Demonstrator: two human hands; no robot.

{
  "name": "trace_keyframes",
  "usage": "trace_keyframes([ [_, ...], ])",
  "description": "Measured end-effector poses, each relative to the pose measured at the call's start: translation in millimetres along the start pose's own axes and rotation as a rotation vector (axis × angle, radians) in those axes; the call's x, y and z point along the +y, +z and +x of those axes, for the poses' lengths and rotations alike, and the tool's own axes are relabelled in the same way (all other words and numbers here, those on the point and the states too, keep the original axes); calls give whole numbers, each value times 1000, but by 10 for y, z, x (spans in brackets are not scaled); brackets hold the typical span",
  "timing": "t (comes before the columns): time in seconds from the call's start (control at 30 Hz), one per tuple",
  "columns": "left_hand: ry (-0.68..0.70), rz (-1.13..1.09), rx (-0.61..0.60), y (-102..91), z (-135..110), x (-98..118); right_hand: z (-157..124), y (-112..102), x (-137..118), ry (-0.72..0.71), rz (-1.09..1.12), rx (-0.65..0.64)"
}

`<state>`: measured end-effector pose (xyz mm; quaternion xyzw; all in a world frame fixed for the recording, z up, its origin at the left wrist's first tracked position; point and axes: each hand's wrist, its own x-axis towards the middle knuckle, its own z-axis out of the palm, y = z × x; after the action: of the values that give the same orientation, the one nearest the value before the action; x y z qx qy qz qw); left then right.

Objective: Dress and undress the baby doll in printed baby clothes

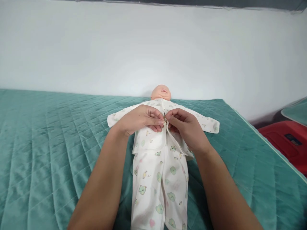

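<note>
A baby doll [160, 92] lies on its back, dressed in a white printed baby jacket [150, 140] and matching pants [146, 188]. Both sleeves stretch out to the sides. At the middle of the chest, my left hand [146, 118] pinches one front edge of the jacket between thumb and fingers. Close against it, my right hand [184, 123] pinches the other front edge. The fingertips nearly meet at the opening, and a small fastener there is too small to make out clearly. Below my hands the right-hand front flap hangs a little apart.
The doll rests on a green quilted cover [59, 153] over a bed-like surface. A white wall [120, 48] rises right behind the doll's head. Beyond the cover's right edge stands a red plastic object [285, 143], with a greenish item above it.
</note>
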<state>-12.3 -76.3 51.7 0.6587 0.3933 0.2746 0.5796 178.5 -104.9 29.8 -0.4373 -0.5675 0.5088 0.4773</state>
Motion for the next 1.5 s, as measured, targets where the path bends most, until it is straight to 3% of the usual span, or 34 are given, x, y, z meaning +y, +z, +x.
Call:
trace_keyframes([
  [0.57,5,-18,13,34,40,-23,13,-4,35,23,86,-69],
  [0.97,-11,87,-5,56,-19,59,7,9,81,-30,-61,24],
  [1.3,-25,301,83,130,-38,128,-20,54,76,-97,-114,36],
  [1.5,-30,264,50,128,-21,104,-16,58,90,-85,-74,40],
])
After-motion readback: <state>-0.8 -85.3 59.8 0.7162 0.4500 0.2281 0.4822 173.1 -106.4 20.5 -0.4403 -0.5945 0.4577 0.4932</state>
